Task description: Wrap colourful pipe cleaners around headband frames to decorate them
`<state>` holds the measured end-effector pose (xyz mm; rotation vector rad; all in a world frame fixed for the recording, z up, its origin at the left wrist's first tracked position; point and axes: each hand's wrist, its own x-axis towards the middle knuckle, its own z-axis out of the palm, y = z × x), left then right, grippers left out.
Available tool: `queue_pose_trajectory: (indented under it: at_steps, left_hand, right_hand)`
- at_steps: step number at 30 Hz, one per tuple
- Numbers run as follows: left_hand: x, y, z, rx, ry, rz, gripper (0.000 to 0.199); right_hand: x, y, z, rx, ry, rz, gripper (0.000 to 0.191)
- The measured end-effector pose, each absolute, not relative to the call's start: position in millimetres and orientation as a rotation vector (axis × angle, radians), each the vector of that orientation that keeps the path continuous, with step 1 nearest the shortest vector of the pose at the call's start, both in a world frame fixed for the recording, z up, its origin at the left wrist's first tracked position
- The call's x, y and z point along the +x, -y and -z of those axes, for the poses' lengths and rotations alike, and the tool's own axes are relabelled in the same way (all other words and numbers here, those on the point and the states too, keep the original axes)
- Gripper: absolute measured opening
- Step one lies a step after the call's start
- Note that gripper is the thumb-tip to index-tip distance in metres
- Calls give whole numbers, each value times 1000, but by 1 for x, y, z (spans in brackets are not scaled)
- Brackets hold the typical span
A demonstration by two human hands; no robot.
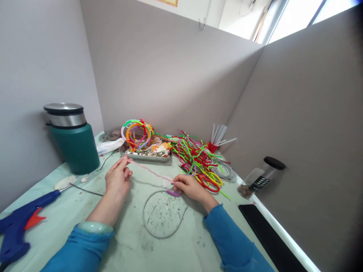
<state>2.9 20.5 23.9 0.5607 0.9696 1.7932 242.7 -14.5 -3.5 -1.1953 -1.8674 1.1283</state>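
Observation:
A pink pipe cleaner (pixel 150 170) is stretched between my two hands above the table. My left hand (pixel 118 175) pinches its far left end. At the other end my right hand (pixel 188 186) grips it between thumb and fingers. Just under my right hand lies a grey wire loop (pixel 144 211), with a short purple wrapped section (pixel 172 193) on its upper right. The loop's lower right end is loose. Beyond my hands, a metal tray (pixel 147 158) holds shell pieces, with several colourful pipe cleaner rings (pixel 137 134) resting on it.
A blue glue gun (pixel 25 217) and a green bottle (pixel 75 147) stand at the left. Behind my right hand lie a pile of pipe cleaners (pixel 193 153), red-handled scissors (pixel 208 183) and coiled grey wire (pixel 227 172). A clear jar (pixel 259 177) and a black slab (pixel 269 236) are at the right.

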Motion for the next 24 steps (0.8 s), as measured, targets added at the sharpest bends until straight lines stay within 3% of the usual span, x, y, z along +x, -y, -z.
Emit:
queue_pose_trajectory:
  at_steps: [8,12,16,20,24]
  left_hand:
    - [4,-24,-24,689,-1163,-1949,27]
    - [4,-25,-22,764,-1107,-1845,37]
    - [16,-22,-17,955,-1183,-1473,46]
    - [36,-12,-5,1676,-1302,-849,28]
    - [49,3,4,2309,-1397,-585,11]
  right_hand:
    - [242,13,7,-1398,1999,-376,13]
    - [239,7,16,-1338,1770,-613,14]
    - [238,3,20,-1129,1515,-972,13]
    - [234,4,20,-1038,1400,-1075,10]
    - [231,6,18,-1027,1375,-1072,8]
